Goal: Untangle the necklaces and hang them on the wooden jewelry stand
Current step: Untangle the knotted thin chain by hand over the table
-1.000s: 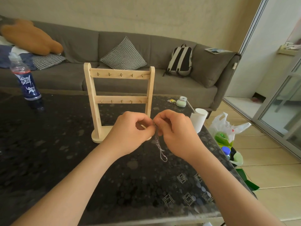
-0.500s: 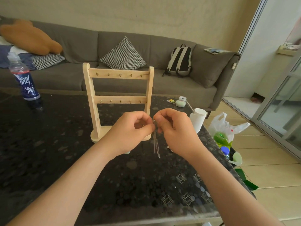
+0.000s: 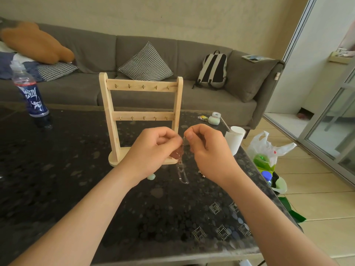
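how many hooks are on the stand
10 hooks on the stand: five in a row along the top bar, five along the lower bar. None seem hidden.

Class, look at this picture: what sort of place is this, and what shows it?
Most likely a home living room: a long grey sofa with a houndstooth cushion behind a dark low table, and a backpack on the seat.

legible text: none could be read | clear plastic bottle with dark blue label (image 3: 31, 96): white graffiti-style lettering stood on the label, too stylised and blurred to make out | white plastic bag (image 3: 269, 148): small red mark showed on its side, too small to read
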{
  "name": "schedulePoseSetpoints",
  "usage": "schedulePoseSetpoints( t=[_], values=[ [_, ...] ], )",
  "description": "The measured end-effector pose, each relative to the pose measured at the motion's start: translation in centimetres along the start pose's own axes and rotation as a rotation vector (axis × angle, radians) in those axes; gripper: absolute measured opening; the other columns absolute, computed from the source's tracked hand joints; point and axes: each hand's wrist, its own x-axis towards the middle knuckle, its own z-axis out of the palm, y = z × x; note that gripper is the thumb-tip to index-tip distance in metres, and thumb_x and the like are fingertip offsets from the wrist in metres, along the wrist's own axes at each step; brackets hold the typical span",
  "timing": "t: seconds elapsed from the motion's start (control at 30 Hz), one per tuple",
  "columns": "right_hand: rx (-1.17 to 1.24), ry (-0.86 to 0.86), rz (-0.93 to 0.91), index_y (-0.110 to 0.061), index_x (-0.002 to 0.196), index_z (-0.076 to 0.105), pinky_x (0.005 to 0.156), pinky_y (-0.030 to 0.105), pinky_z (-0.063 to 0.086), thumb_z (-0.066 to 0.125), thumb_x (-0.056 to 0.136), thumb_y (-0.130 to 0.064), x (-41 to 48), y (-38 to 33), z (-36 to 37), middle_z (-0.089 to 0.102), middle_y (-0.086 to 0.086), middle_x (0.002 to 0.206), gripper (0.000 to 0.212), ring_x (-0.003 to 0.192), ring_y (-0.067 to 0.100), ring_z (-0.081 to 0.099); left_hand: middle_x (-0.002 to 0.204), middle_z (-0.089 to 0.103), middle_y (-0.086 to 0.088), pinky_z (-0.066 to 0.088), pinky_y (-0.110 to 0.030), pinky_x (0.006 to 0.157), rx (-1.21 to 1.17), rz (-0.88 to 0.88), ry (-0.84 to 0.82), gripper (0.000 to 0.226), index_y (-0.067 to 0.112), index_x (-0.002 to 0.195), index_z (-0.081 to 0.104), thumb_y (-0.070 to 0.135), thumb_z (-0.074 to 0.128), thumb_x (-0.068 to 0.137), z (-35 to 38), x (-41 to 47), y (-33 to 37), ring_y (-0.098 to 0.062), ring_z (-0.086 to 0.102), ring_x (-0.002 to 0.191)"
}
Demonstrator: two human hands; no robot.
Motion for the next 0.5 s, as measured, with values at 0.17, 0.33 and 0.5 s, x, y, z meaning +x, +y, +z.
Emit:
schedulePoseSetpoints(
  t=[0.17,0.33,0.5],
  values=[
    [0.007,0.005,-0.006,-0.021,0.096,0.066,0.055,0.013,0.040,0.056,0.110,-0.018,0.02,-0.09,0.13,0.061,-0.027,0.065,0.017,0.057,0.001,0.053,0.093,0.080,0.010,0.059,-0.040,0.097,-0.032,0.037,0.022,0.014,0.027,0.103,0.082,0.031,0.068,0.103,0.00,-0.26,0.22,-0.011,0.078,0.093],
    [0.016,0.016,-0.039,-0.021,0.101,0.069,0.060,0.014,0.044,0.057,0.110,-0.019,-0.19,-0.20,0.17,0.065,-0.015,0.074,0.015,0.064,0.002,0.056,0.091,0.082,0.007,0.057,-0.037,0.098,-0.097,0.004,0.055,0.009,0.023,0.101,0.083,0.026,0.074,0.099,-0.26,-0.43,0.38,-0.011,0.079,0.091],
    [0.077,0.082,-0.028,-0.022,0.104,0.075,0.077,0.031,0.062,0.065,0.106,-0.021,-0.19,-0.01,0.15,0.077,-0.007,0.087,0.010,0.080,0.010,0.071,0.096,0.083,0.001,0.057,-0.039,0.101,-0.203,-0.056,0.030,0.011,0.018,0.105,0.082,0.021,0.072,0.101,-0.38,-0.40,0.49,-0.015,0.081,0.092]
  ],
)
